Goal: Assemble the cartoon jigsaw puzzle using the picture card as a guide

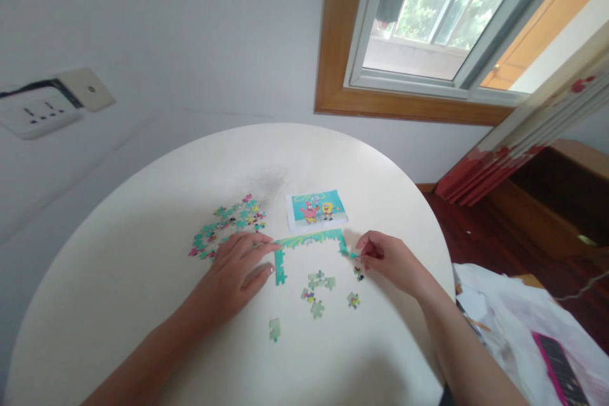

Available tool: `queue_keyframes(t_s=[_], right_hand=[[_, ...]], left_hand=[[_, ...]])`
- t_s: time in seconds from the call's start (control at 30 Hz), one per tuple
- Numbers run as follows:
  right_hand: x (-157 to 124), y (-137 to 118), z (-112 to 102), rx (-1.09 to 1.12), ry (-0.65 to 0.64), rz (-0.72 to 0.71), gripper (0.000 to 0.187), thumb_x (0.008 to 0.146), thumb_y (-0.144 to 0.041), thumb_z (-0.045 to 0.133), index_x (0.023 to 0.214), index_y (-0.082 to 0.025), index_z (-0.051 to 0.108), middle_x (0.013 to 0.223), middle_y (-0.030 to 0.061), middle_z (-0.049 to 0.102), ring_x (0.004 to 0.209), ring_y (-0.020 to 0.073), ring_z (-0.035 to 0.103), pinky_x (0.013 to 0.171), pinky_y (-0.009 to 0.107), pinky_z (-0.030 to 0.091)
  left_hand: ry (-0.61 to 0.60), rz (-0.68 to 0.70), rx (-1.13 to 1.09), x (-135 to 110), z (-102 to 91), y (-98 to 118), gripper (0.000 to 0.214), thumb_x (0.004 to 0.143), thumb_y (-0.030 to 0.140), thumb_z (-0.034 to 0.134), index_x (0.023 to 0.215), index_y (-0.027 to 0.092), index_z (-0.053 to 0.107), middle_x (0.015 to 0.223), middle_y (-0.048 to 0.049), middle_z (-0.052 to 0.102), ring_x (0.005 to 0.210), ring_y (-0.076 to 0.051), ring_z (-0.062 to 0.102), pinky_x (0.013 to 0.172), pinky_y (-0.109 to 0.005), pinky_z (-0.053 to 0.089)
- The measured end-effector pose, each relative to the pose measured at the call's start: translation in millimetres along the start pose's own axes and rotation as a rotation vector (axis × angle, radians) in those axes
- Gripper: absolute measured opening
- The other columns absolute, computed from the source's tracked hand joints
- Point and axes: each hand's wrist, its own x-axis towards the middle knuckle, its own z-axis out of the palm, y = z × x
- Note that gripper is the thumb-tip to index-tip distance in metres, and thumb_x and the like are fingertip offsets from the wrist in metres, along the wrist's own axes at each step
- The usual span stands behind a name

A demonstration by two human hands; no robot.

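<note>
We pinch a small flat teal jigsaw piece in our right hand, at three o'clock of the teal three-sided puzzle border; our left hand, loosely spread, rests at its ten o'clock corner. Pushing too hard (only fingertips steady it) could buckle it.

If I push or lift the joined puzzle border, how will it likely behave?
The puzzle border looks thin and light, so a push would probably slide it across the smooth-looking table. Lifted, it may bend or come apart at its many seams. Pushing one short side might twist it, since its near end is open.
</note>
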Motion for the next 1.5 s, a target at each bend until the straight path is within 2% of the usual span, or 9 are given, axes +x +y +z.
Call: queue_keyframes(t_s=[0.1, 0.3, 0.47, 0.67, 0.83, 1.5], right_hand=[[0.9, -3.2, 4.8, -0.010, 0.014, -0.037, 0.016, 0.076, -0.014, 0.055, 0.090, -0.020, 0.057, 0.068, -0.0035, 0.059, 0.061, 0.0116, 0.054, 0.058, 0.022, 0.040], [1.6, -7.4, 12.8, -0.118, -0.012, -0.061, 0.014, 0.072, -0.008, 0.053, 0.080, -0.019, 0.055, 0.067, -0.0041, 0.054, 0.060, 0.0099, 0.047, 0.055, 0.021, 0.035], [2.0, -2.3, 17.0, -0.156, -0.017, -0.101, 0.011, 0.074, -0.011, 0.055, 0.079, -0.020, 0.052, 0.068, -0.0043, 0.053, 0.061, 0.0101, 0.047, 0.056, 0.021, 0.034], [1.2, -12.9, 15.6, -0.244, -0.024, -0.087, 0.005, 0.077, -0.016, 0.056, 0.077, -0.019, 0.052, 0.067, -0.0032, 0.054, 0.061, 0.0110, 0.046, 0.056, 0.022, 0.033], [0.5, -15.4, 13.9, -0.221, -0.031, -0.059, 0.007, 0.077, -0.014, 0.056, 0.079, -0.019, 0.052, 0.069, -0.0029, 0.054, 0.062, 0.0114, 0.048, 0.058, 0.023, 0.034], [3.0, -4.0, 16.4, -0.225, -0.001, -0.099, 0.013, 0.077, -0.009, 0.056, 0.084, -0.019, 0.054, 0.081, -0.0002, 0.056, 0.067, 0.0119, 0.050, 0.062, 0.023, 0.037]], left_hand=[[-0.011, -0.008, 0.001, -0.7, 0.1, -0.6, 0.030, 0.091, 0.029, 0.050, 0.119, 0.025, 0.058, 0.117, -0.0058, 0.058, 0.113, -0.023, 0.050, 0.101, -0.040, 0.038], [-0.034, -0.026, 0.003, -1.1, -0.2, -0.2, 0.030, 0.091, 0.031, 0.049, 0.119, 0.025, 0.057, 0.119, -0.0059, 0.058, 0.115, -0.024, 0.049, 0.102, -0.042, 0.037], [-0.030, -0.018, 0.005, -1.6, 0.5, 0.1, 0.030, 0.092, 0.030, 0.049, 0.121, 0.025, 0.056, 0.120, -0.0062, 0.057, 0.115, -0.024, 0.049, 0.102, -0.042, 0.036], [-0.030, 0.000, 0.013, -1.5, 0.3, -1.0, 0.029, 0.091, 0.030, 0.050, 0.120, 0.025, 0.056, 0.118, -0.0059, 0.057, 0.114, -0.024, 0.049, 0.102, -0.041, 0.035], [-0.037, -0.012, 0.013, -0.2, -0.6, -0.3, 0.029, 0.092, 0.031, 0.048, 0.119, 0.024, 0.057, 0.118, -0.0059, 0.057, 0.114, -0.024, 0.049, 0.102, -0.042, 0.036], [-0.076, -0.049, 0.012, -0.1, -1.8, 1.9, 0.030, 0.092, 0.031, 0.048, 0.120, 0.026, 0.055, 0.120, -0.0059, 0.057, 0.116, -0.024, 0.048, 0.103, -0.042, 0.035]])
